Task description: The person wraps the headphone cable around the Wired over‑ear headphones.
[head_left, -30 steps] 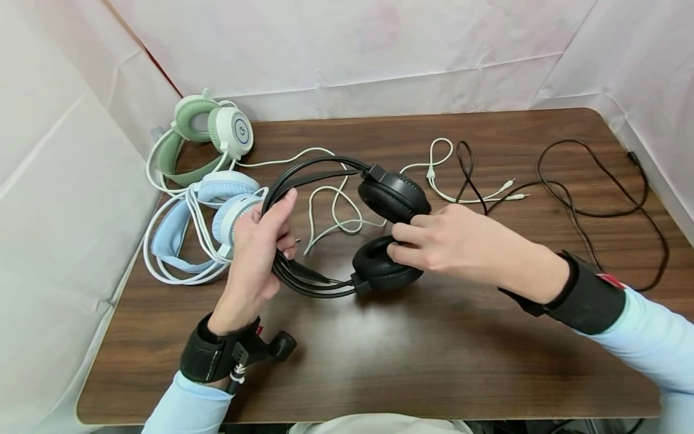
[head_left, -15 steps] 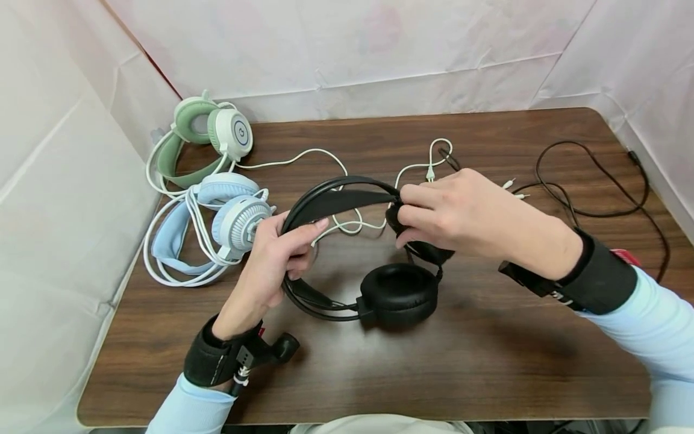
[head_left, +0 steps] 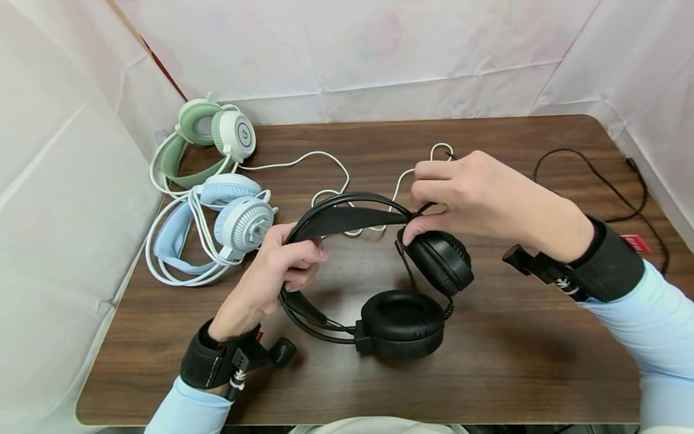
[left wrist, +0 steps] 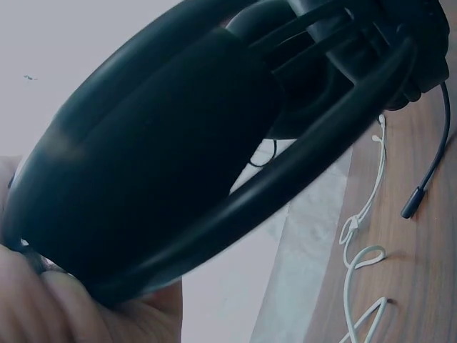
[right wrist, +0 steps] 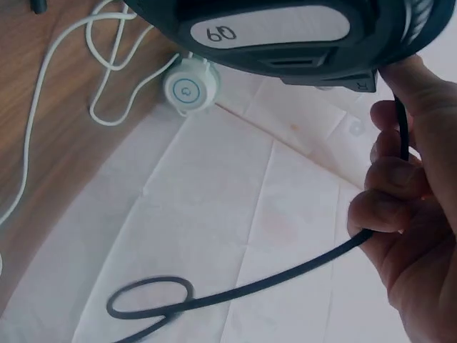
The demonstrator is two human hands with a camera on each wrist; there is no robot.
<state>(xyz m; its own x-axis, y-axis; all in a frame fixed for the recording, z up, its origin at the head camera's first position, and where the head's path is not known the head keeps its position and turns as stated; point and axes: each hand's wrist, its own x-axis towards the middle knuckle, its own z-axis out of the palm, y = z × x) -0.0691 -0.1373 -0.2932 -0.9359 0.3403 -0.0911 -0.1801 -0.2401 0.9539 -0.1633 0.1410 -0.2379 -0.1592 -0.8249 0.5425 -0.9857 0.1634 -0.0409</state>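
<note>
Black over-ear headphones point(head_left: 402, 325) are held over the near middle of the table, ear cups spread apart. My left hand point(head_left: 282, 265) grips their headband point(head_left: 352, 222) at its crown. At the far ear cup point(head_left: 441, 259), my right hand point(head_left: 472, 193) has curled fingers around the black cable point(right wrist: 278, 277), its thumb against the cup. A loop of that cable hangs in the right wrist view, where the cup bears a white label point(right wrist: 271, 26). From the far side a thin stalk with a thicker tip point(left wrist: 413, 204) sticks out.
Light blue headphones point(head_left: 246, 226) with wound white cable lie at the left, close beside my left hand. Green and white headphones point(head_left: 233, 135) sit behind them, their white cord point(head_left: 325, 154) trailing rightward. More black cable point(head_left: 596, 172) loops at the right; white cloth point(head_left: 379, 54) walls the table.
The black headphones have come nearer to my body and their cups have parted. My right hand has gone from the cups to the far cup's upper end, drawing black cable with it.
</note>
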